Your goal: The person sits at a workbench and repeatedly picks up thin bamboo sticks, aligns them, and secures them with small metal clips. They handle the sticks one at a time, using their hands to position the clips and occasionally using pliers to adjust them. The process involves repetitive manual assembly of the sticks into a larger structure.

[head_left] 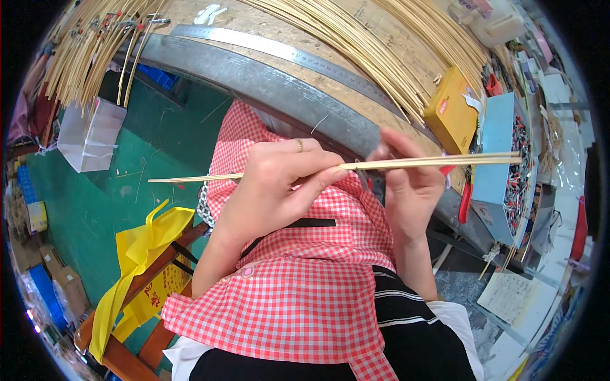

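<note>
1. Two bare hands are held up near the centre of the frame, above a red-and-white checked apron [305, 305]. A few thin pale sticks [381, 164] are stretched nearly level across the frame, from left of centre to the right, where the ends are slightly parted.
2. By the left hand [273, 181], the sticks are gripped: they are pinched between thumb and fingers, and the grip is closed on them.
3. The right hand [416, 193] is set right of centre, its fingers partly curled and blurred, with the sticks crossing in front of its palm. Whether its grip is closed on anything cannot be told.
4. Across the top of the frame, the bench [254, 22] is edged by a grey metal rail [254, 79]. A long metal ruler [305, 58] is laid along it, and a bundle of sticks [362, 51] is spread beyond.
5. At right, a yellow box [452, 108] is placed beside a light blue box [495, 140], which is filled with small red and black pieces [518, 171]. A red-handled tool [466, 200] is seen just below.
6. At upper left, more sticks [95, 57] are gathered above a white container [92, 136]. At lower left, a yellow bag [136, 244] is draped over a wooden chair [121, 359].
</note>
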`<state>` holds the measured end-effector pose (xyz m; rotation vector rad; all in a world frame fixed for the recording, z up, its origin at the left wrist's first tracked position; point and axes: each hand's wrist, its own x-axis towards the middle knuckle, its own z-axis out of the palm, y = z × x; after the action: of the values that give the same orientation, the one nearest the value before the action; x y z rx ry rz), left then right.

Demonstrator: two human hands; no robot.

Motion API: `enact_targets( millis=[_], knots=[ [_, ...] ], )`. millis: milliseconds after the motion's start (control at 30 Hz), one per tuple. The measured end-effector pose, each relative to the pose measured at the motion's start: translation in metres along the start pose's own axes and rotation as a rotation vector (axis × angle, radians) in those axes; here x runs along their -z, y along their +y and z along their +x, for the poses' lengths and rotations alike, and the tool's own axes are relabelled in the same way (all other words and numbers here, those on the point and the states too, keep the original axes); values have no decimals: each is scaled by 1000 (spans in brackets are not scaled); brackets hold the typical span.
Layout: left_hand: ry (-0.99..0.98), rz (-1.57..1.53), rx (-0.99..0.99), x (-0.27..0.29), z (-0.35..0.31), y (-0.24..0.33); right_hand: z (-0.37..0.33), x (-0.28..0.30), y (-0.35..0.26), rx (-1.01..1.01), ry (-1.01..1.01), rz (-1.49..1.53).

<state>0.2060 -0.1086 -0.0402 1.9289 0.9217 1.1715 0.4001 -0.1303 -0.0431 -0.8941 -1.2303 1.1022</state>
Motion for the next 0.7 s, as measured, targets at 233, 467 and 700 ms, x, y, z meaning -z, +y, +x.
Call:
enact_targets(
  millis=[233, 467, 700],
  knots=[
    [-90, -58, 55, 6, 4, 1, 2, 11, -13, 0, 124, 95],
    [171, 98, 52, 40, 5, -10, 12, 65, -26, 87, 272, 151],
    [290, 398, 138, 98, -6, -20, 19, 136, -71, 237, 298, 546]
  ],
)
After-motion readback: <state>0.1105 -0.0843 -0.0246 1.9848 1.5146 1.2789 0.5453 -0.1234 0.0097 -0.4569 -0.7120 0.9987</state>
